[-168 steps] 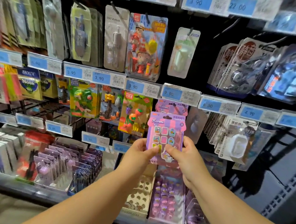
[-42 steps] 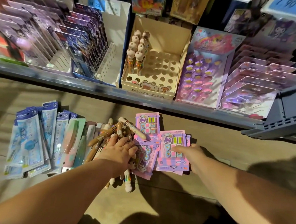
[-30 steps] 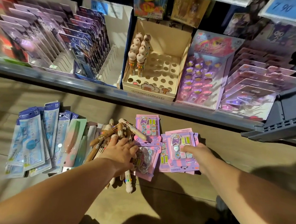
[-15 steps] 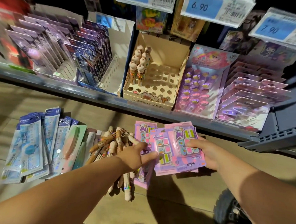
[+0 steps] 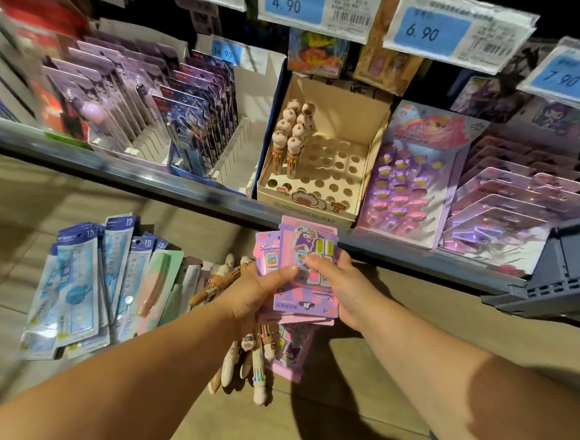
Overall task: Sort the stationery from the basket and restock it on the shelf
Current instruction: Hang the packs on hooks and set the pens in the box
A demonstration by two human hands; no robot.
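both hands grasp pink sticker packs (image 5: 307, 270), l hand (image 5: 252, 291) thumb on front, r hand (image 5: 341, 285) at right edge. stack held just below pen box (image 5: 316, 170) on shelf; loose pens (image 5: 247, 360) on floor beneath.

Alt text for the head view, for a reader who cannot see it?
The left hand and right hand hold a stack of pink-and-purple carded packs before a shop shelf. On the floor lie blue ruler packets and cream ballpoint pens; the shelf's cardboard pen box is mostly unfilled.
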